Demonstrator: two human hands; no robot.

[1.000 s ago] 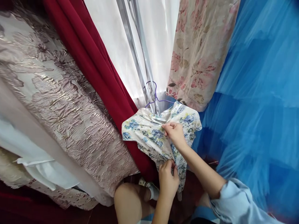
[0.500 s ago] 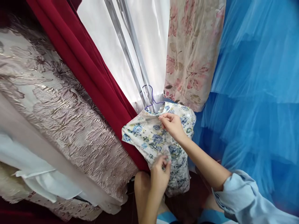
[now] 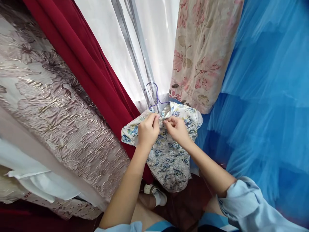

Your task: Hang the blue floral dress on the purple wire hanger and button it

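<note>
A white dress with blue and green flowers [image 3: 169, 154] hangs on a purple hanger [image 3: 157, 95] in front of me. My left hand [image 3: 149, 129] pinches the left part of its neckline, fingers closed. Just beside it, my right hand [image 3: 176, 129] is closed on the neckline's middle, thumb and fingertips pressed together. Between the two sets of fingertips the collar edge is drawn up slightly. Any small fastening there is too small to make out. The neck opening shows a pale lining behind the fingers.
Grey metal poles [image 3: 135, 48] stand behind the hanger against white cloth [image 3: 101, 19]. Dark red fabric [image 3: 96, 77] and a pinkish embossed fabric [image 3: 72, 129] hang at left. A pink-flowered cloth [image 3: 202, 64] and a blue tulle dress [image 3: 260, 90] hang at right. A white shoe [image 3: 161, 196] is below.
My left hand has risen from the front of the dress to the neckline, next to my right hand. The dress's lower part has shifted a little left and up. My right hand stays at the collar.
</note>
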